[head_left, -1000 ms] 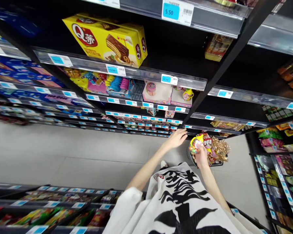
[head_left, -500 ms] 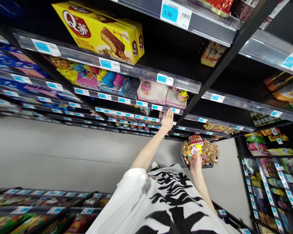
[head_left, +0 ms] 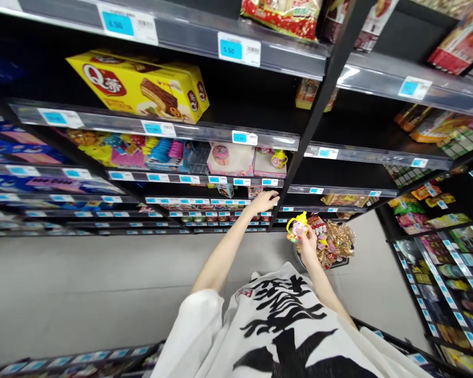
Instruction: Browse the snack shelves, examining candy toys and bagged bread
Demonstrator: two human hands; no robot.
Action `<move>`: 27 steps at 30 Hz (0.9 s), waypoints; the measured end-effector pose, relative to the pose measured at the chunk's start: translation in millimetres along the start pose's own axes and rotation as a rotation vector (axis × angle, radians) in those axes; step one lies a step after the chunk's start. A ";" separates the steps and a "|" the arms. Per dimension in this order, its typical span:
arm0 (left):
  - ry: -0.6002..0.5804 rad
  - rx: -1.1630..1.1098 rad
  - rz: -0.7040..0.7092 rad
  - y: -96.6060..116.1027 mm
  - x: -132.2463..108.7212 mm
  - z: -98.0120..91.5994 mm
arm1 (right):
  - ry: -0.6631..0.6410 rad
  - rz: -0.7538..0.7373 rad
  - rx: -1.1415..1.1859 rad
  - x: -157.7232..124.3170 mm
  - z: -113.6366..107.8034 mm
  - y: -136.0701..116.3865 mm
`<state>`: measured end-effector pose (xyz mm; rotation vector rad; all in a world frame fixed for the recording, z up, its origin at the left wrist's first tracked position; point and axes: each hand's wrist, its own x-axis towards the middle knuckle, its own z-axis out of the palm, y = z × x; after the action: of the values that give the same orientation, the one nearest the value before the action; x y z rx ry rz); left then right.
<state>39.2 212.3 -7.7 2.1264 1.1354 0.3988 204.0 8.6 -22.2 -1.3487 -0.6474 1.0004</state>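
Observation:
My left hand (head_left: pixel 263 201) reaches out to the front rail of a low shelf (head_left: pixel 236 201) with blue price tags, fingers bent over its edge, just below two pink boxes (head_left: pixel 230 158). My right hand (head_left: pixel 305 242) is closed around a small yellow and pink toy-shaped sweet (head_left: pixel 294 228), held over a basket (head_left: pixel 333 247) on the floor that is filled with gold-wrapped and red packets.
Black shelving rises in front of me with a black upright post (head_left: pixel 317 110). A yellow cake box (head_left: pixel 142 89) lies on an upper shelf. Colourful snack packs fill racks at right (head_left: pixel 437 210) and left. Grey floor tiles (head_left: pixel 82 283) lie below.
My left hand went from beside the basket up to the shelf rail, then settled slightly lower on it. My right hand lifted the toy sweet a little. The view tilted upward.

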 end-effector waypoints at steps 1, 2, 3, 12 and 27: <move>-0.048 -0.079 0.050 7.4 -9.8 0.5 | -0.015 -0.014 -0.012 -1.1 0.1 0.0; -0.107 -0.194 0.104 15.2 -19.6 2.0 | -0.025 -0.026 -0.015 -2.0 0.3 0.3; -0.177 -0.350 0.161 23.2 -29.0 4.2 | -0.032 -0.042 -0.023 -2.5 0.5 0.8; -0.189 -0.566 0.239 56.9 -62.4 10.4 | -0.172 -0.076 -0.077 -1.5 8.7 2.3; -0.063 -0.191 0.280 42.3 -71.5 -7.5 | -0.149 -0.092 -0.153 -13.4 -4.7 20.0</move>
<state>20.0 140.7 30.5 2.1154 0.7332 0.5409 197.6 -6.8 -40.3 -1.3725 -0.9062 0.9998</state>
